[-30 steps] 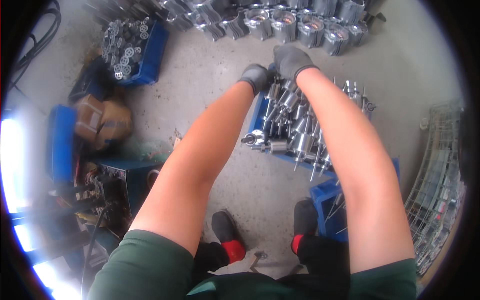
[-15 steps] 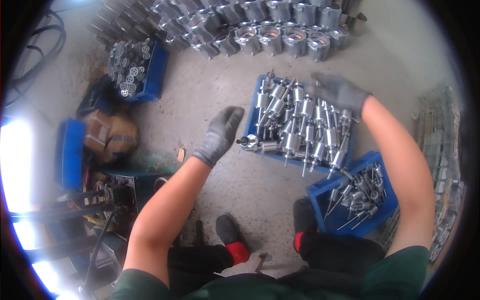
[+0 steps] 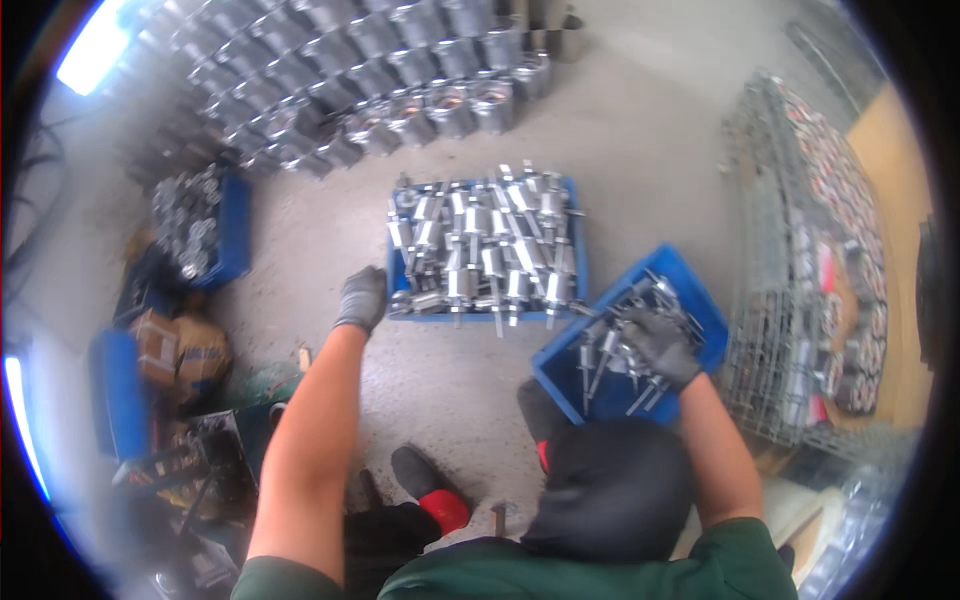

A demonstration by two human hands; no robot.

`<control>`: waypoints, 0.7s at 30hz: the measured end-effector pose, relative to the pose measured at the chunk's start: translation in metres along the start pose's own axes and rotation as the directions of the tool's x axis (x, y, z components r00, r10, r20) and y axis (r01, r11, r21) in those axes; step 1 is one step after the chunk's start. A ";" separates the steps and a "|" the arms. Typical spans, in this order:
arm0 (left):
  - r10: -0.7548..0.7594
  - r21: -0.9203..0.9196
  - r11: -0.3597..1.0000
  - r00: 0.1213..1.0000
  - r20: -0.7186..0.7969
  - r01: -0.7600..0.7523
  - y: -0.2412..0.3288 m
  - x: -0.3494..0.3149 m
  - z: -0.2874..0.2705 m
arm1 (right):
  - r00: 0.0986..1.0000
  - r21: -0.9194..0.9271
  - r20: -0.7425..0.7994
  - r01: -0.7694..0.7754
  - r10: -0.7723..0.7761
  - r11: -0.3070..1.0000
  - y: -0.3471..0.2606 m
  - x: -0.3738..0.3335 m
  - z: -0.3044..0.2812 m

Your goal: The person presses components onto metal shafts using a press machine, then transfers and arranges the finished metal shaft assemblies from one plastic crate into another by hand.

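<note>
My right hand [image 3: 660, 345], in a grey glove, reaches down into the tilted blue bin [image 3: 690, 270] on the right. Its fingers curl over the loose motor rotors [image 3: 590, 370] with their thin shafts and look closed on one, with the fingertips partly hidden. To the left, my gloved left hand [image 3: 362, 298] is closed like a fist, with nothing visible in it. It hovers close beside the left wall of a larger blue crate [image 3: 425, 316], which is heaped with silvery rotors [image 3: 475, 220], several shafts poking past its rim.
Rows of metal motor housings [image 3: 410, 115] stand at the back. A blue bin [image 3: 236, 225] of small metal parts and cardboard boxes [image 3: 200, 350] sit at the left. On the right is a wire cage [image 3: 770, 300] full of parts. My bent knee [image 3: 620, 490] is near the right bin.
My right hand has moved from the big crate's far right corner down into the right bin. The left hand's fingers have curled in. My view has shifted right, and my right knee has risen.
</note>
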State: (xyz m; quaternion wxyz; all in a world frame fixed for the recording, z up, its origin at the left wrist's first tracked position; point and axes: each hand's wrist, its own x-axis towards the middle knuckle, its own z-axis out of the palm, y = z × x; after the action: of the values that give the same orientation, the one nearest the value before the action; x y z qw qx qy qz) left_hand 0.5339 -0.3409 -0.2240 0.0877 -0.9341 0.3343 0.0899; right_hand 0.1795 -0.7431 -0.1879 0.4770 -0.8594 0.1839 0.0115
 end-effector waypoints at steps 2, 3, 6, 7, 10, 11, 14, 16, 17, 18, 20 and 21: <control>-0.312 -0.626 0.717 0.945 0.103 0.305 -0.009 -0.015 0.005 | 0.995 -0.134 -0.027 0.089 -0.094 0.987 0.031 -0.012 0.009; -0.294 -0.627 0.723 0.950 0.100 0.290 0.004 -0.023 -0.008 | 1.000 -0.140 -0.023 -0.004 0.000 0.990 0.043 -0.019 0.011; -0.469 -0.702 0.658 0.878 -0.098 0.273 0.002 -0.050 -0.033 | 0.994 -0.180 -0.005 -0.110 0.111 0.977 0.076 -0.024 0.023; -0.470 -0.698 0.662 0.877 -0.103 0.273 0.010 -0.064 -0.046 | 0.987 -0.228 0.014 -0.152 0.160 0.962 0.089 -0.029 0.027; -0.430 -0.821 0.552 0.893 -0.130 0.147 0.036 -0.116 -0.062 | 0.991 -0.526 0.125 0.021 0.052 0.850 0.181 -0.050 0.051; -0.372 -0.869 0.493 0.914 -0.165 0.044 0.039 -0.138 -0.052 | 0.981 -0.664 0.193 0.123 0.010 0.738 0.221 -0.058 0.057; -0.327 -0.839 0.521 0.945 -0.030 0.154 0.035 -0.255 -0.092 | 0.979 -0.363 0.177 -0.027 0.097 0.931 0.097 -0.044 0.088; -0.312 -0.845 0.497 0.949 0.040 0.199 0.050 -0.305 -0.151 | 0.973 -0.249 0.211 -0.040 0.095 0.968 0.058 -0.046 0.074; -0.213 -0.739 0.653 0.977 0.028 0.164 0.049 -0.324 -0.172 | 0.964 -0.133 0.241 -0.083 0.113 0.988 0.041 -0.042 0.070; -0.114 -0.612 0.783 0.993 0.037 0.112 0.047 -0.340 -0.187 | 0.954 0.002 0.259 -0.157 0.151 0.988 0.020 -0.035 0.067; -0.163 -0.659 0.739 0.986 0.024 0.138 0.035 -0.370 -0.208 | 0.965 0.100 0.262 -0.049 0.021 0.994 -0.006 -0.014 0.071; -0.179 -0.703 0.697 0.984 0.021 0.141 0.029 -0.382 -0.215 | 0.967 0.203 0.241 0.030 -0.080 0.979 -0.022 -0.002 0.072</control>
State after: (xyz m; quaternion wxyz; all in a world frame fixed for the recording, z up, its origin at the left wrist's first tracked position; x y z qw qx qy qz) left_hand 0.2482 -0.1791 0.0677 -0.2740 -0.9247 0.1946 0.1789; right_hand 0.1961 -0.6727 -0.2086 0.5794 -0.8042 0.0991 0.0873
